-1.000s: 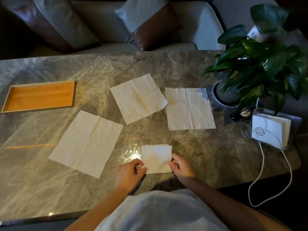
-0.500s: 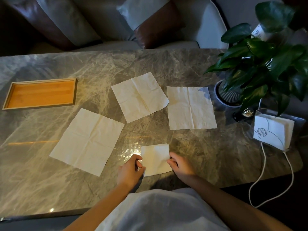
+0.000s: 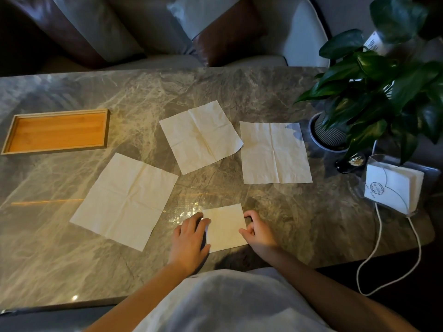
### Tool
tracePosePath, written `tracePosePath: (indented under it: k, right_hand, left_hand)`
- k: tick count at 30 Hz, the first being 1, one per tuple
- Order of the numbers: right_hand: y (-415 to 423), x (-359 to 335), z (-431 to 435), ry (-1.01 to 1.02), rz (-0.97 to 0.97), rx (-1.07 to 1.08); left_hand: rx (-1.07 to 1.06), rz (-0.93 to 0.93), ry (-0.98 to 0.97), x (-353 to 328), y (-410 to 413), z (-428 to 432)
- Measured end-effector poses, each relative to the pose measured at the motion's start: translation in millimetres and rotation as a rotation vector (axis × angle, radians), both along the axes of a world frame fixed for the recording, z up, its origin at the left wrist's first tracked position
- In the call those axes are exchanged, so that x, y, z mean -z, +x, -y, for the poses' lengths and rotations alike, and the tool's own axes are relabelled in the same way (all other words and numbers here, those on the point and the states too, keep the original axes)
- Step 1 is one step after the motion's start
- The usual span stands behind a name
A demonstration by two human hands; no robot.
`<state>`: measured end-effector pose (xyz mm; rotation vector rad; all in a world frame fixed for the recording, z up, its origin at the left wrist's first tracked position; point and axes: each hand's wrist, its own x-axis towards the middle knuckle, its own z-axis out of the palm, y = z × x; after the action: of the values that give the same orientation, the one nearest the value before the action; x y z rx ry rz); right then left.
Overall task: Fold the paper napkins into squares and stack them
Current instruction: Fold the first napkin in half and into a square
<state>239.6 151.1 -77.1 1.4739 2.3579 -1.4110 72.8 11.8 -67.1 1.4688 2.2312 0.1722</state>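
A small folded napkin point(image 3: 225, 227) lies square on the marble table point(image 3: 299, 224) near its front edge. My left hand point(image 3: 190, 239) rests on the napkin's left edge, its fingers laid fairly straight over it. On the right edge, my right hand point(image 3: 257, 232) pinches with curled fingers and thumb. Three unfolded napkins lie flat farther back: the left napkin point(image 3: 127, 200), the middle napkin point(image 3: 200, 136) and the right napkin point(image 3: 274, 153).
A wooden tray point(image 3: 55, 131) sits at the far left. At the right stand a potted plant point(image 3: 383, 80), a clear holder with napkins point(image 3: 393, 188) and a white cable point(image 3: 381, 248) hanging over the table edge. A sofa with cushions point(image 3: 215, 27) is behind the table.
My left hand has moved forward and flattened onto the folded napkin's left edge. The right hand stays at the right edge. The folded napkin has hardly shifted.
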Motion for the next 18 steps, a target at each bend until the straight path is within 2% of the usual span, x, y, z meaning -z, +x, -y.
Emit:
tracePosePath:
  k: [7, 11, 15, 18]
  right_hand:
    - [-1.7, 2.0, 1.0, 0.015, 0.009, 0.027]
    - [0.9, 1.0, -1.4, 0.033, 0.034, 0.029]
    - [6.7, -6.2, -2.9, 0.223, 0.086, -0.108]
    - [0.5, -12.3, -3.6, 0.419, 0.114, -0.325]
  left_hand:
    - [0.286, -0.205, 0.065, -0.5, 4.0, -1.4]
    - [0.351, -0.253, -0.04, 3.5, 5.3, -2.1]
    - [0.362, -0.271, -0.087, 2.0, 3.1, -2.8]
    - [0.374, -0.274, -0.049, 1.6, 2.3, -3.5]
